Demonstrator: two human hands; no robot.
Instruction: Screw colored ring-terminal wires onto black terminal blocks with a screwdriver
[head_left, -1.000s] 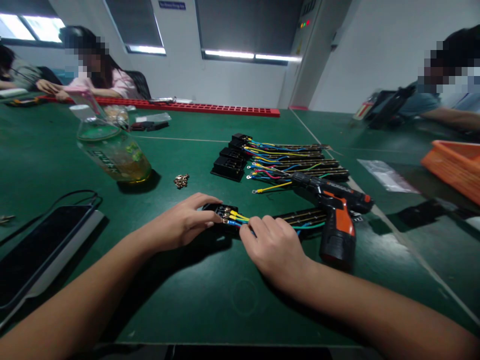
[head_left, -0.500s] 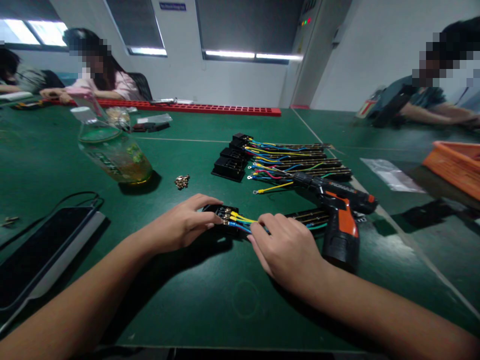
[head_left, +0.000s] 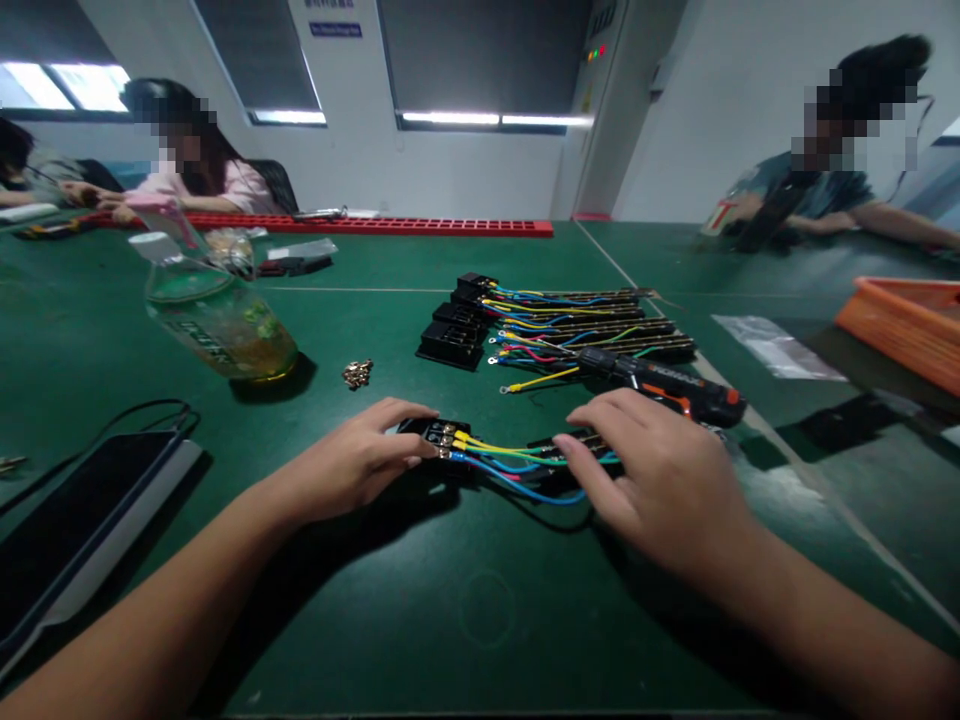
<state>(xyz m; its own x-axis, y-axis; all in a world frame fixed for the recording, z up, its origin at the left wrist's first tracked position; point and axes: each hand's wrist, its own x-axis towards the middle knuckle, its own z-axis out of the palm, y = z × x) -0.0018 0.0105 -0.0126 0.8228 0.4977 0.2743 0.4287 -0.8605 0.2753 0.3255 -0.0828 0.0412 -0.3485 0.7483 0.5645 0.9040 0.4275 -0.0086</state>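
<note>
My left hand [head_left: 375,447] grips a black terminal block [head_left: 450,430] with brass screws. Yellow, green, blue and red wires [head_left: 517,462] run right from the block towards a dark strip [head_left: 589,442]. Over that strip is my right hand [head_left: 652,465], thumb and fingers apart, partly covering the wires' far end and the power screwdriver's grip. The screwdriver [head_left: 660,385], black and orange, lies behind my right hand. Further back, several black blocks [head_left: 450,343] with wired strips [head_left: 630,325] lie in a row.
Small brass screws [head_left: 358,373] form a pile left of the blocks. A bottle [head_left: 225,325] and a phone-like device [head_left: 82,530] are at the left. An orange crate [head_left: 907,325] and a plastic bag [head_left: 776,347] lie right. People sit across the green table [head_left: 480,570].
My right hand has let go of the wires near the block and moved right, its fingers opening. The wires now bow out loosely. My left hand stays at the block.
</note>
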